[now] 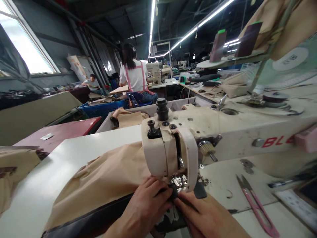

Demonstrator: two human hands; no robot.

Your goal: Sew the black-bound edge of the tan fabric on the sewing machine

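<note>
1. The sewing machine has a cream painted metal body, matt, scuffed and grimy
2. The tan cloth looks smooth and matt, softly creased, with a dark glossy edge strip
3. The worktop is a pale, smooth laminate with a dull sheen
4. The thread snips have pink plastic handles and metal blades

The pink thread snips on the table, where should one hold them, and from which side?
Take the thread snips by the pink handle, coming from the right, near side. The bare metal tips point up-left toward the sewing machine; the handle lies flat on the table, free of both hands.
</note>
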